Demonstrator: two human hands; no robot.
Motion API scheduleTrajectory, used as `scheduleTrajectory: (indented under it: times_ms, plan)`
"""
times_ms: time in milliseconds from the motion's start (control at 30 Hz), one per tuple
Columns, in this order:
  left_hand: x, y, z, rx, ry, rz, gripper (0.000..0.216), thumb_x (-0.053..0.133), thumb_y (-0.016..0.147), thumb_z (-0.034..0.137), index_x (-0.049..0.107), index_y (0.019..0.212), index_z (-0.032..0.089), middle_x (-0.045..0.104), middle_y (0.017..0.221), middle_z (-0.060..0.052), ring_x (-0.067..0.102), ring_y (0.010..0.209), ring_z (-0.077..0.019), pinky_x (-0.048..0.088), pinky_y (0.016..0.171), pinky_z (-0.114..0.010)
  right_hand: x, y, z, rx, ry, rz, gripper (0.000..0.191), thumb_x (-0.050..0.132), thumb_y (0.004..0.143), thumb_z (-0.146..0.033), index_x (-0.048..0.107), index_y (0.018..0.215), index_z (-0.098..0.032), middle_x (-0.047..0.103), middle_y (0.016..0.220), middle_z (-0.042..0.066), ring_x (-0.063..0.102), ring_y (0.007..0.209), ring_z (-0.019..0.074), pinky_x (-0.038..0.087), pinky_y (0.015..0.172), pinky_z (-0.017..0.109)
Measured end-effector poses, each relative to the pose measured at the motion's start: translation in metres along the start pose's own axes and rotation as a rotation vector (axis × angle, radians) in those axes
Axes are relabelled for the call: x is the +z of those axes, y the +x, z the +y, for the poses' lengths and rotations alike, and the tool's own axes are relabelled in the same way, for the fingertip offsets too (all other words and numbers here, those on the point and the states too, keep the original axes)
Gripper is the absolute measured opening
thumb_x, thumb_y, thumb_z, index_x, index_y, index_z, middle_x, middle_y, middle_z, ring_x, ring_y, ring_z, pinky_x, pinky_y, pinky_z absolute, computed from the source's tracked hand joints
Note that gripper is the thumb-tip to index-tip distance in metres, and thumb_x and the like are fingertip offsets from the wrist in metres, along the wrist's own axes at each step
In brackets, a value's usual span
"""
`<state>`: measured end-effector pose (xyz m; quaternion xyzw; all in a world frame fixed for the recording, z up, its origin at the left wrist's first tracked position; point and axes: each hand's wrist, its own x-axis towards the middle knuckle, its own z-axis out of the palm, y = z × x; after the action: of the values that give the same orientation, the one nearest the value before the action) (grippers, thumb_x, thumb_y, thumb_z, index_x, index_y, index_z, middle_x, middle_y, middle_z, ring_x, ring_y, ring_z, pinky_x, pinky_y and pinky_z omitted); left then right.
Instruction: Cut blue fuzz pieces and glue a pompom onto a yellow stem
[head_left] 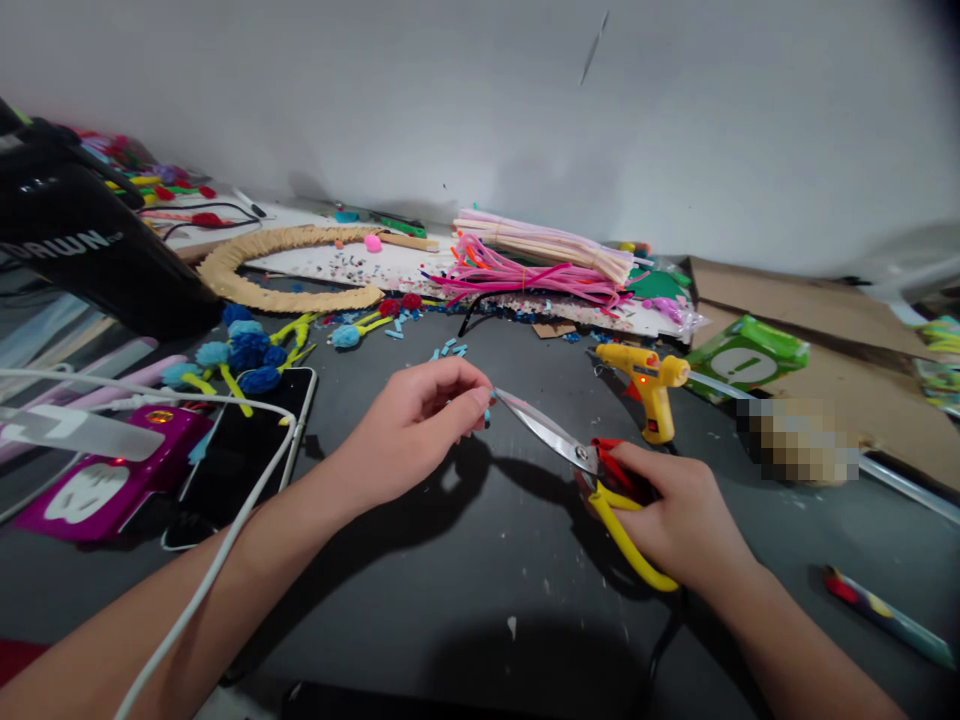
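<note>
My right hand (679,510) is wrapped round the handles of a pair of scissors (551,432), one handle red and the other yellow. Its blades look closed and point up and left, with the tips at the fingertips of my left hand (427,420). Thumb and forefinger of that hand are pinched together above the grey table. A small light-blue piece (487,414) shows at those fingertips, mostly hidden by them. Just beyond the left hand lie several light-blue snippets (450,348) of similar colour.
A yellow glue gun (649,385) with a lit red light stands at the right, near a green box (750,355). Bundled pink pipe cleaners (532,270) lie at the back. On the left are a phone (247,455), a purple device (112,475) and a white cable (225,560) crossing my forearm.
</note>
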<state>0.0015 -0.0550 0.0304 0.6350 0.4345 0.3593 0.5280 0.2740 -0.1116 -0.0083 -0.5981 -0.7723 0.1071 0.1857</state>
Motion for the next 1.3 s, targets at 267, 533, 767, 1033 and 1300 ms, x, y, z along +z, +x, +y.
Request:
scheduleTrajectory:
  times_ms: [267, 533, 767, 1033, 1300]
  plan:
    - [-0.0012, -0.0021, -0.0017, 0.016, 0.022, -0.015, 0.02, 0.056, 0.093, 0.034, 0.06, 0.085, 0.016, 0.058, 0.072, 0.002, 0.051, 0.065, -0.0091, 0.043, 0.061, -0.021, -0.0012, -0.0003, -0.0011, 0.034, 0.024, -0.022, 0.017, 0.067, 0.072, -0.036, 0.069, 0.08, -0.022, 0.058, 0.06, -0.003, 0.049, 0.055, 0.0136, 0.038, 0.057, 0.025]
    - [-0.002, -0.0014, -0.0005, 0.071, 0.079, 0.04, 0.019, 0.058, 0.092, 0.034, 0.062, 0.088, 0.016, 0.06, 0.073, 0.002, 0.053, 0.065, -0.0083, 0.044, 0.062, -0.019, -0.0033, 0.0012, -0.0046, 0.124, 0.035, -0.044, 0.023, 0.071, 0.072, -0.045, 0.064, 0.076, -0.023, 0.051, 0.057, -0.005, 0.046, 0.055, 0.0129, 0.037, 0.055, 0.024]
    - [-0.0013, -0.0031, -0.0028, 0.101, 0.153, 0.039, 0.02, 0.056, 0.093, 0.035, 0.062, 0.091, 0.016, 0.06, 0.075, 0.001, 0.054, 0.067, -0.0093, 0.045, 0.062, -0.019, -0.003, 0.0023, -0.0047, 0.081, 0.046, -0.032, 0.024, 0.068, 0.074, -0.046, 0.066, 0.079, -0.022, 0.052, 0.057, -0.004, 0.046, 0.054, 0.0129, 0.038, 0.056, 0.025]
    - [-0.0011, -0.0039, -0.0024, 0.096, 0.216, 0.025, 0.023, 0.052, 0.094, 0.037, 0.061, 0.091, 0.016, 0.06, 0.077, -0.001, 0.054, 0.07, -0.012, 0.045, 0.064, -0.021, -0.0018, 0.0018, -0.0025, 0.059, 0.024, -0.041, 0.021, 0.07, 0.072, -0.041, 0.067, 0.08, -0.022, 0.054, 0.057, -0.003, 0.047, 0.054, 0.0134, 0.038, 0.055, 0.024]
    - [-0.001, -0.0041, -0.0022, 0.106, 0.243, 0.01, 0.024, 0.051, 0.095, 0.037, 0.06, 0.091, 0.016, 0.059, 0.077, -0.001, 0.054, 0.07, -0.012, 0.044, 0.064, -0.021, -0.0018, 0.0017, -0.0014, 0.058, 0.023, -0.047, 0.019, 0.068, 0.073, -0.039, 0.068, 0.081, -0.022, 0.054, 0.058, -0.003, 0.047, 0.054, 0.0133, 0.037, 0.055, 0.024]
